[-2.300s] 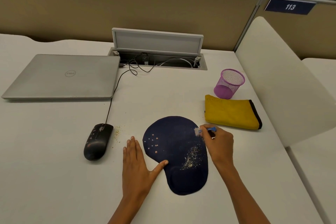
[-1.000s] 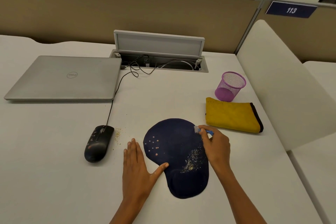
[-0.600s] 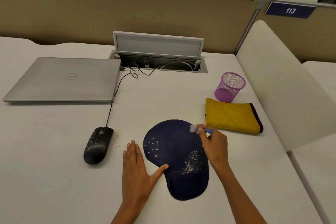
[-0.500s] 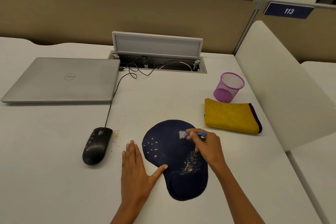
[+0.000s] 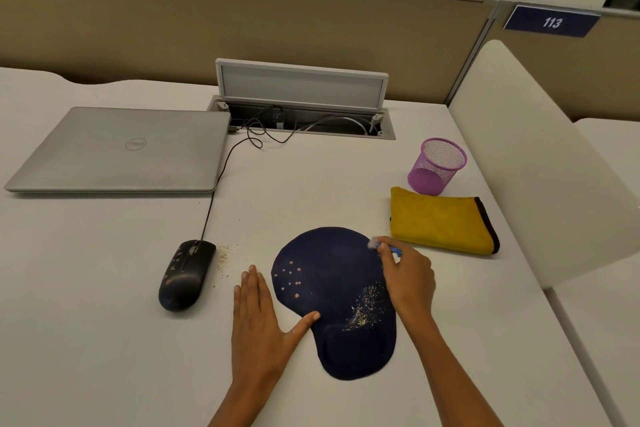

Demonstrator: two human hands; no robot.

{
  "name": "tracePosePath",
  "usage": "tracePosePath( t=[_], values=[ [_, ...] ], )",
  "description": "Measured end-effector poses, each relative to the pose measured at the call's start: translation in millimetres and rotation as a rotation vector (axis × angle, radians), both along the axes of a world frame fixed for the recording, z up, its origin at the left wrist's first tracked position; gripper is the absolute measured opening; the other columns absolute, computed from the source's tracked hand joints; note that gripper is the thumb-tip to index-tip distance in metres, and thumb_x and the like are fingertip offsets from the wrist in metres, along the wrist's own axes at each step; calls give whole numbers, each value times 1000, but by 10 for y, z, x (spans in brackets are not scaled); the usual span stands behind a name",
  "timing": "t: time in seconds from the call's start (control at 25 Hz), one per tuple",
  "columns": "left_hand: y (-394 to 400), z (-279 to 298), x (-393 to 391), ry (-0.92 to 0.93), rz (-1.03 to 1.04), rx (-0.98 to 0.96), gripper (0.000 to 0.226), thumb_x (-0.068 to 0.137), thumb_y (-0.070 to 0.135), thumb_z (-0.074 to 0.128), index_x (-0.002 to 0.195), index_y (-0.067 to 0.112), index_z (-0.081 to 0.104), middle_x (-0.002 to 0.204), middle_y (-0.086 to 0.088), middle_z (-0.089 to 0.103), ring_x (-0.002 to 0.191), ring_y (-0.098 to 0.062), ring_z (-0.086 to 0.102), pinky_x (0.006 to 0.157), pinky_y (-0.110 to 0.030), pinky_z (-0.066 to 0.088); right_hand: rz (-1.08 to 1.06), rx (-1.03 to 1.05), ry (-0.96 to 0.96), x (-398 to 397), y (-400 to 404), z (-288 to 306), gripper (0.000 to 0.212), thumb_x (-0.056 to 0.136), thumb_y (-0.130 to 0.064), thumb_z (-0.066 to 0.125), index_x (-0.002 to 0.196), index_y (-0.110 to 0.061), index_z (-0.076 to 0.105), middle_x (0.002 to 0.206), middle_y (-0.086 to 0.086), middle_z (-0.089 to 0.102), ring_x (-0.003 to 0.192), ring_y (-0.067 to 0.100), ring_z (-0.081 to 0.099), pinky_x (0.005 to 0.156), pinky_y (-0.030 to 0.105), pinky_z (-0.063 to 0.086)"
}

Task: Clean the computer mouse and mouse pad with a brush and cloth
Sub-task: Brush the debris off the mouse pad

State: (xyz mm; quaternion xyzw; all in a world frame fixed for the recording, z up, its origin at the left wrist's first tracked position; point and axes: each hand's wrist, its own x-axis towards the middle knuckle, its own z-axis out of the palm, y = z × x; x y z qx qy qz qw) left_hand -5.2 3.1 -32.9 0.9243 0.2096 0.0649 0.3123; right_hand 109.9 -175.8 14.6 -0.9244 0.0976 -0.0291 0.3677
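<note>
A small blue brush (image 5: 387, 247) is pinched in the curled fingers of the right hand (image 5: 408, 279), its pale bristles set on the far right edge of the dark blue mouse pad (image 5: 332, 302). The left hand (image 5: 258, 319) is laid flat on the surface (image 5: 104, 340), fingers straight and together, thumb resting on the pad's near left edge. Crumbs are scattered on the pad just beside the right fingers. The black mouse (image 5: 185, 276) is left beyond the left fingers, untouched. The yellow cloth (image 5: 441, 220) is parked just past the right fingers.
</note>
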Motion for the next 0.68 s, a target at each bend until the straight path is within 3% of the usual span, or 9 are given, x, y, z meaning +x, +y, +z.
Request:
tracePosePath(
  t=[0.08, 0.16, 0.24, 0.36, 0.52, 0.68],
  values=[
    [-1, 4, -1, 0, 3, -3, 116, 56, 91, 25, 139, 21, -16, 147, 9, -15, 135, -8, -17, 109, -25, -8, 43, 131, -28, 56, -28, -8, 23, 92, -32, 53, 106, -22, 69, 103, 6, 72, 76, 15, 67, 75, 28, 51],
    [1, 9, 1, 12, 7, -7, 116, 55, 91, 24, 139, 22, -17, 147, 9, -16, 135, -8, -18, 108, -25, -9, 217, 295, 112, 74, 25, 0, 23, 92, -30, 53, 106, -22, 69, 96, 7, 73, 55, 5, 60, 66, 16, 50],
    [-1, 12, 2, 15, 7, -6, 116, 54, 92, 23, 138, 22, -18, 146, 9, -17, 134, -7, -19, 108, -24, -9, 255, 182, 155, 67, 60, -42, 26, 93, -34, 51, 109, -24, 69, 99, 6, 73, 62, 8, 63, 72, 22, 52],
    [-10, 24, 2, 10, 10, -10, 117, 55, 92, 23, 139, 21, -17, 146, 9, -16, 135, -8, -17, 108, -25, -8, 56, -41, 15, 109, 80, 8, 27, 93, -37, 51, 108, -23, 69, 105, 5, 70, 91, 24, 64, 78, 31, 47],
    [10, -1, -4, 27, 7, -10, 119, 54, 93, 22, 141, 21, -14, 147, 9, -15, 135, -9, -16, 109, -25, -6, 346, 161, 122, 223, 194, 46, 21, 92, -35, 52, 103, -29, 69, 100, 0, 72, 68, 13, 62, 75, 35, 54],
    [-14, 19, 3, 22, 13, -21, 116, 53, 92, 22, 138, 24, -19, 146, 10, -19, 134, -8, -19, 107, -23, -9, 249, -229, -5, 324, 193, 138, 22, 95, -30, 46, 99, -26, 67, 92, -6, 67, 83, 16, 61, 66, 26, 42]
  ],
)
